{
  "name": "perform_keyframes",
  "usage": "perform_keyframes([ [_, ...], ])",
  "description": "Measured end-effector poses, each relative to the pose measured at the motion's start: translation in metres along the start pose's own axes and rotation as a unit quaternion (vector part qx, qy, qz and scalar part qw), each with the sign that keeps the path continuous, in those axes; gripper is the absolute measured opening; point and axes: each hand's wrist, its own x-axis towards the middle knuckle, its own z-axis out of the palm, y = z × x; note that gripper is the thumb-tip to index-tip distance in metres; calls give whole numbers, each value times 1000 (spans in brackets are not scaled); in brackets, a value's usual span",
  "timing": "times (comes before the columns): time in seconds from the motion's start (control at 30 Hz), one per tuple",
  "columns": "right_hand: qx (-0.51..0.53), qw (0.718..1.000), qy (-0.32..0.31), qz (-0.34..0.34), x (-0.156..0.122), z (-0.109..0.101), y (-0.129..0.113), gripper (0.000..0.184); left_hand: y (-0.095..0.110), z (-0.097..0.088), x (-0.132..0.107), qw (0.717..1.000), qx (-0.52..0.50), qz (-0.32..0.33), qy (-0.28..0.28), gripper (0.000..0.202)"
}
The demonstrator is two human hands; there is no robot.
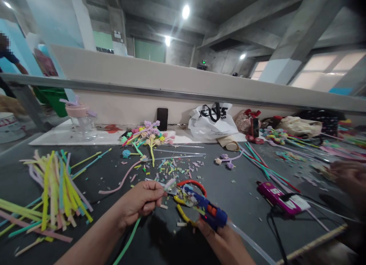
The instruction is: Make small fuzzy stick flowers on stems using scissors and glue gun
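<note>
My left hand (141, 204) is closed in a pinch on a thin green stem (128, 240) tipped with a small pale piece (169, 184). My right hand (221, 240) grips a blue glue gun (207, 209) with an orange trigger. Its nozzle points at the pale tip held by the left hand. A clear glue stick (248, 244) trails from the gun's back. Red and yellow handled scissors (185, 198) lie on the dark table (237, 192) just under the gun.
A pile of coloured stems (54, 189) lies at left, finished flowers (148, 137) and scraps (171, 168) ahead. A pink device (276, 198) with black cable sits right. Another person's hand (347, 177) is at far right. A white bag (211, 122), phone (162, 118) and jar (82, 122) stand by the wall.
</note>
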Motion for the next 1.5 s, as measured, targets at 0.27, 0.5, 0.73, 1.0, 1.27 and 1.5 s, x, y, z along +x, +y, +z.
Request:
perform_keyframes([
  [0.27,234,970,20,61,14,-16,7,34,-2,-9,2,998,-59,-30,-11,13],
  [0.5,460,868,12,187,31,-31,30,28,-2,-8,3,997,-62,-42,-4,14],
  [0.73,608,750,-43,258,15,-38,30,13,-4,-8,5,997,-49,-56,13,18],
  [1.0,633,732,-167,191,-8,-19,5,21,1,9,-2,998,-25,-46,-18,17],
  [1.27,607,743,-217,179,-5,-9,-11,28,1,9,-4,998,-28,-34,-33,14],
  [1.5,556,786,-206,174,-5,-5,-14,30,1,9,-5,999,-30,-28,-33,17],
])
